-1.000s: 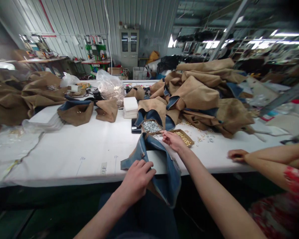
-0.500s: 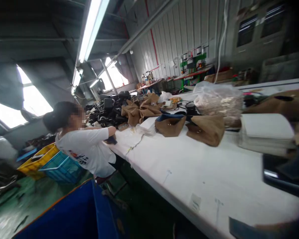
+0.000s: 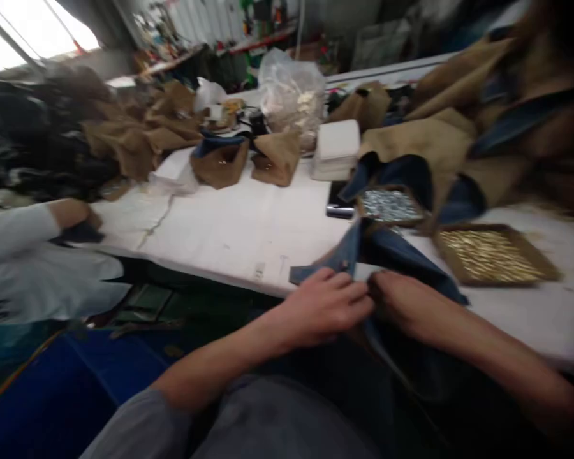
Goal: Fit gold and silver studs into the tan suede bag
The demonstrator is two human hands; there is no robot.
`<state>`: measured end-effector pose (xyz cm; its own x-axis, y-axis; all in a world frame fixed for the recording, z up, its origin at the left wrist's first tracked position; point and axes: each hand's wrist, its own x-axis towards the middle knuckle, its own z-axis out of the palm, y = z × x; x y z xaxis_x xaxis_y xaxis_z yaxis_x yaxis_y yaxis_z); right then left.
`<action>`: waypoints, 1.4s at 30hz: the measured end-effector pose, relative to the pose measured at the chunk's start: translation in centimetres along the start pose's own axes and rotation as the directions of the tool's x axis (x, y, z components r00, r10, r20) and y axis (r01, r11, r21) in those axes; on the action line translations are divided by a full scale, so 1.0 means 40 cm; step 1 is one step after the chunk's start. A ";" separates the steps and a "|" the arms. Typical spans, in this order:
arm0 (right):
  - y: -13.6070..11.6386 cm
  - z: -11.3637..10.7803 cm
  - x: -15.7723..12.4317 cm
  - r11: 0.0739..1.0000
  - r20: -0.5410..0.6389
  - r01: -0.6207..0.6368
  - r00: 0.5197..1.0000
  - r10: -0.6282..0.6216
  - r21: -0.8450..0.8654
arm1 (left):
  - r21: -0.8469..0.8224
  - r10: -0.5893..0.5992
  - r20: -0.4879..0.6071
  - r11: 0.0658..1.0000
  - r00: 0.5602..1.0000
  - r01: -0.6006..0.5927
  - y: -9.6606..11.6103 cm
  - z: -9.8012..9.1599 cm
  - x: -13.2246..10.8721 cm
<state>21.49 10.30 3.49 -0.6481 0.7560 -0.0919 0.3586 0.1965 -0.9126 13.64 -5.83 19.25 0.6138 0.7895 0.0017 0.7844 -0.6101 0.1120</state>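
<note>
Blue denim cloth (image 3: 402, 252) lies bunched over the table edge in front of me, part of it hanging toward my lap. My left hand (image 3: 330, 306) is closed on its left side, fingers curled near a small dark stud-like spot. On the other side my right hand (image 3: 404, 303) is closed on the same cloth, its fingertips partly hidden. Between the hands shows a small white patch, blurred; I cannot tell what it is. Just beyond the cloth sits a tray of silver metal bits (image 3: 390, 205). A tray of gold-coloured metal bits (image 3: 495, 255) stands to the right.
A phone-like dark object (image 3: 339, 201) and a white stack (image 3: 335, 150) lie on the white table (image 3: 220, 236). Brown bags (image 3: 275, 159) and a clear plastic bag (image 3: 291, 89) stand behind. A co-worker (image 3: 38, 255) sits at left, near a blue bin (image 3: 71, 376).
My view has swung right and down. Both my hands and the denim between them now show, along with the trays of metal bits; the co-worker has shifted to the left edge.
</note>
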 end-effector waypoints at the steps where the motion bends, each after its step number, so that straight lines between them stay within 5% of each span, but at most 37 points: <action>1: 0.031 -0.053 -0.062 0.997 -0.034 -0.056 0.998 0.055 -0.056 | -0.036 0.029 -0.019 0.999 0.999 -0.030 -0.015 0.011 -0.003; 5: 0.041 -0.195 -0.203 0.958 -0.134 -0.198 0.976 0.172 -0.207 | -0.012 0.032 -0.099 0.999 0.995 -0.033 -0.070 0.040 -0.013; 9: -0.011 -0.257 -0.237 0.937 -0.053 -0.196 0.981 0.189 -0.289 | -0.005 0.056 -0.138 0.998 0.989 -0.057 -0.069 0.045 -0.014; 14: -0.034 -0.260 -0.233 0.930 -0.067 -0.278 0.961 0.270 -0.239 | -0.159 -0.010 -0.284 0.987 0.959 -0.036 -0.050 0.053 -0.010; 20: -0.038 -0.238 -0.221 0.896 -0.071 -0.288 0.957 0.281 -0.339 | -0.200 -0.309 -0.460 0.950 0.832 0.242 -0.030 0.069 0.034; 30: -0.052 -0.237 -0.228 0.917 -0.090 -0.263 0.965 0.247 -0.300 | 0.143 -0.468 -0.170 0.859 0.867 0.492 0.009 0.034 0.183; 35: -0.054 -0.239 -0.247 0.933 -0.056 -0.332 0.943 0.327 -0.136 | 0.191 -0.580 0.147 0.811 0.801 0.553 -0.035 0.038 0.222; 42: -0.052 -0.256 -0.258 0.925 0.010 -0.377 0.926 0.377 0.039 | 0.282 -0.693 0.029 0.697 0.720 0.660 -0.055 -0.002 0.197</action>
<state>34.33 8.48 10.45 -0.4718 0.7680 -0.4331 0.5498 -0.1277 -0.8254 16.74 1.73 19.12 -0.0990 0.9895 -0.1049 0.9767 0.0765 -0.2006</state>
